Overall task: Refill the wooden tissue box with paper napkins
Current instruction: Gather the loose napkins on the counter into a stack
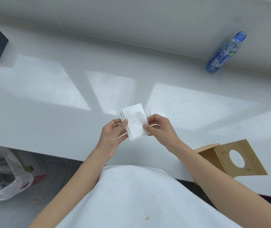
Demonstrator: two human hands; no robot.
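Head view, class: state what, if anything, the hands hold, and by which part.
The stack of paper napkins: the left-hand grip pinches its left edge, the right-hand grip its right edge, near the lower corner.

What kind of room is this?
Probably a kitchen or break room: a long white counter against a wall, a drink bottle on it, a plastic bag on the floor below.
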